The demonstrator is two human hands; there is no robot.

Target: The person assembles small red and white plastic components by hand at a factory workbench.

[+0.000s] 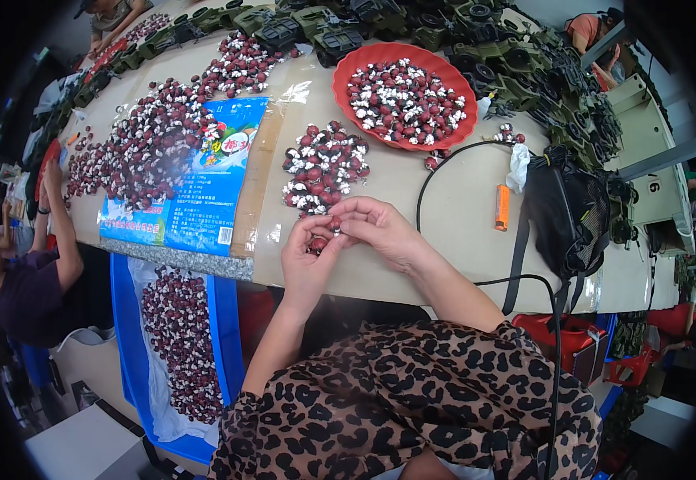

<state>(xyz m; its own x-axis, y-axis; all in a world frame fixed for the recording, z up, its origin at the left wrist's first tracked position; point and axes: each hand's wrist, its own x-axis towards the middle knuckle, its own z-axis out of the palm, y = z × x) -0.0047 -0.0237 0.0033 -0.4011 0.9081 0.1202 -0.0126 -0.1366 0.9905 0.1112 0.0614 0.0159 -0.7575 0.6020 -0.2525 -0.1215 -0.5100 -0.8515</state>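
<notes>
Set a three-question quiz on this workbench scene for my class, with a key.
1. True or false: the left hand and right hand are close together over the tabletop.
2. Which stands below tabletop level? a) black mesh bag b) blue crate
3. Fill in: the scalloped bowl holding dark-red-and-white pieces is coloured ___.

Key: 1 true; 2 b; 3 red.

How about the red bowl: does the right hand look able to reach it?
Probably yes: mostly bare tabletop lies between the right hand and the red bowl, though that hand is busy at a small dark red piece.
</notes>
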